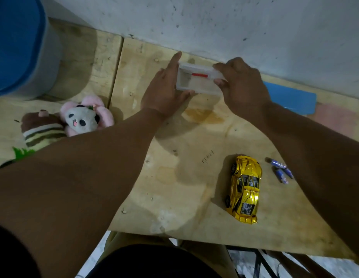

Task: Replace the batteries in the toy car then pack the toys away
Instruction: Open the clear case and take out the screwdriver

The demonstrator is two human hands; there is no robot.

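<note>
A small clear plastic box [196, 81] with a red-handled tool inside sits near the far edge of the wooden table [174, 157]. My left hand [164, 95] holds its left end, fingers straight along the side and thumb under the near edge. My right hand [242, 81] grips its right end with curled fingers. A shiny gold toy car [243, 189] lies on the table at the near right. Purple-and-white batteries [281, 170] lie just right of the car, partly hidden by my right forearm.
A pink panda plush [84, 117] and a brown striped plush [40, 127] lie at the left. A large blue bin [20, 47] stands at the back left. A blue flat lid [291, 99] lies by the wall at the right.
</note>
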